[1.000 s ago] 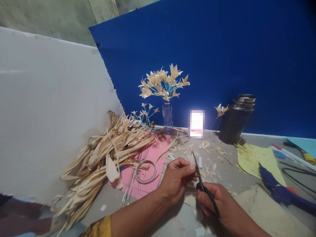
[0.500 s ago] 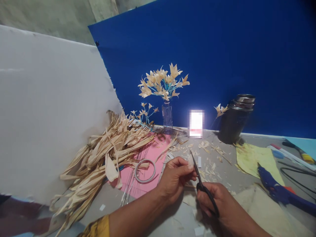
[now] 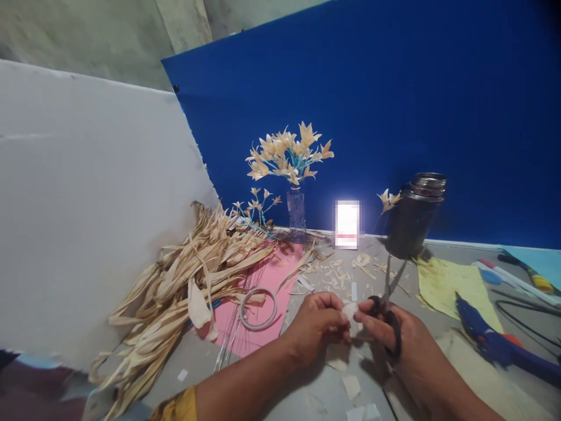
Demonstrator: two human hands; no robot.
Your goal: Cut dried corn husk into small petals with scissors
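Observation:
A small pale piece of dried husk (image 3: 350,310) is pinched in the fingertips of my left hand (image 3: 313,327). From the other side, the thumb and fingertip of my right hand (image 3: 409,336) meet its edge. Black-handled scissors (image 3: 387,292) hang on my right hand's fingers, their blades parted and pointing up and away from the piece. Beneath both hands, husk scraps (image 3: 351,387) lie on the grey table. Dried husk flowers on blue stems (image 3: 289,152) stand in a clear bottle (image 3: 297,216) beyond my hands.
Left lies a heap of dried husks (image 3: 175,292), beside pink paper (image 3: 280,304) with wires and a tape ring (image 3: 241,316). A dark flask (image 3: 409,225) stands at the back right. A blue glue gun (image 3: 491,342) and yellow paper (image 3: 456,286) lie right.
The scissors have swung away from the husk piece and their blades have spread. My right hand's fingertips have come up to the piece, which my left hand still holds.

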